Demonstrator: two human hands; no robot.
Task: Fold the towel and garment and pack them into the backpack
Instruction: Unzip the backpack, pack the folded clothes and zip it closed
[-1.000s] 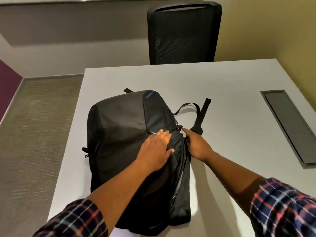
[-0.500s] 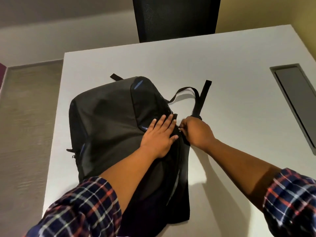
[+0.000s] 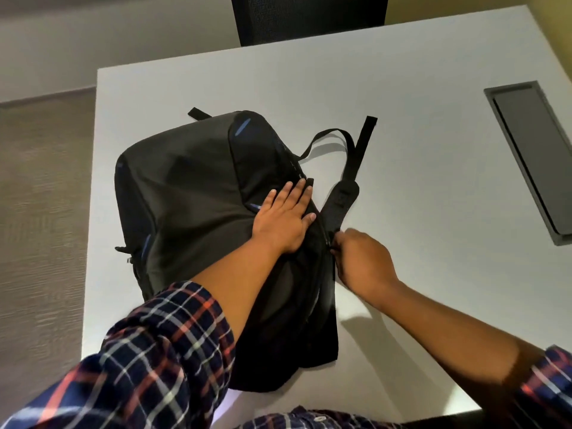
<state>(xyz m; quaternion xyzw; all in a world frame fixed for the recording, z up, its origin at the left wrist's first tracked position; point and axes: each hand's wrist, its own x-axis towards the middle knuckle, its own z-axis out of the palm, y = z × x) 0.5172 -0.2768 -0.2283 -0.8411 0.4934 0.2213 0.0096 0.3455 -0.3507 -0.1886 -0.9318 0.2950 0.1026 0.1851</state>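
Note:
A black backpack with small blue accents lies flat on the white table. My left hand presses flat on its top panel, fingers spread. At the bag's right edge, my right hand pinches the zipper pull. Shoulder straps trail off to the right of the bag. No towel or garment is visible in the head view.
A black mesh chair stands behind the table's far edge. A grey recessed cable hatch sits in the tabletop at the right. Carpeted floor lies beyond the table's left edge.
My right hand has slid toward me along the bag's right edge with the zipper pull. My left hand stays pressed on the bag. The camera has tilted further down.

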